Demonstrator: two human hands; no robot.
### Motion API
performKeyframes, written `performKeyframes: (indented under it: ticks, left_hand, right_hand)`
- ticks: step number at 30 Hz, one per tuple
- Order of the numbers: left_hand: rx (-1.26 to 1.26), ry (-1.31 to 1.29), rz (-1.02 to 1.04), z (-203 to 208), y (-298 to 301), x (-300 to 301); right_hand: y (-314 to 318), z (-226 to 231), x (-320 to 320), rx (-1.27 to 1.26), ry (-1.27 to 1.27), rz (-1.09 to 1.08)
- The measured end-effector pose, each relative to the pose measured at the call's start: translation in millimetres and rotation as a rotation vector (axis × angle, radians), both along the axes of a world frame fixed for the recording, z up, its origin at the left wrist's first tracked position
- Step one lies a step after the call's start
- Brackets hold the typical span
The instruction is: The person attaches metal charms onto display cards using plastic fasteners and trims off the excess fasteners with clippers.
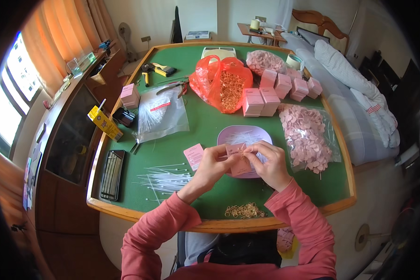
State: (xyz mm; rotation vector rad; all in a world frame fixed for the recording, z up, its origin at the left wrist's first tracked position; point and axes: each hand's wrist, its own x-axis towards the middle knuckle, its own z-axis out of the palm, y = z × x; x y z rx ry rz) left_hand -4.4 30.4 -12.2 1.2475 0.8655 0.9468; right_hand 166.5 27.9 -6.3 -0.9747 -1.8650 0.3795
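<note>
Between thumb and fingers, my left hand (213, 164) grips a small pink card (235, 157) by its left side, holding it up over the lilac bowl (223, 134). My right hand (269, 164) is closed in a pinch at the card's upper right edge. Something small and gold-coloured shows at those fingertips, too small to name surely. White plastic strips lie in the bowl, partly hidden by my hands. Another pink card (194, 157) rests on the green tabletop beside my left hand. Loose white cable ties (165, 180) are spread left of my left forearm, and gold clasps (245, 211) are piled near the front edge.
A bag of pink discs (308, 137) lies to the right. Pink card stacks (261, 101) and a red bag of gold pieces (232, 88) stand farther back. On the left are a bag of white ties (161, 112), pliers (172, 87), a phone (112, 175) and a yellow carton (105, 122).
</note>
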Motion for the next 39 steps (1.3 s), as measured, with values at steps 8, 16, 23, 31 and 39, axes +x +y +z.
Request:
performKeyframes:
  ticks: [8, 16, 23, 31, 39]
  left_hand:
    - [0.045, 0.018, 0.007, -5, 0, 1]
    - [0.244, 0.043, 0.089, -17, 4, 2]
    - [0.243, 0.073, 0.141, -3, -6, 6]
    - [0.185, 0.034, 0.053, -9, 4, -2]
    - [-0.079, -0.218, -0.069, 1, 1, 1]
  right_hand:
    - [0, -1, 0, -0.027, -0.020, 0.011]
    - [2, -3, 2, -0.248, 0.169, 0.075]
    - [-2, -4, 0, -0.346, 0.394, 0.031]
    - [4, -7, -1, -0.172, 0.261, 0.052]
    - [8, -12, -3, -0.635, 0.486, 0.258]
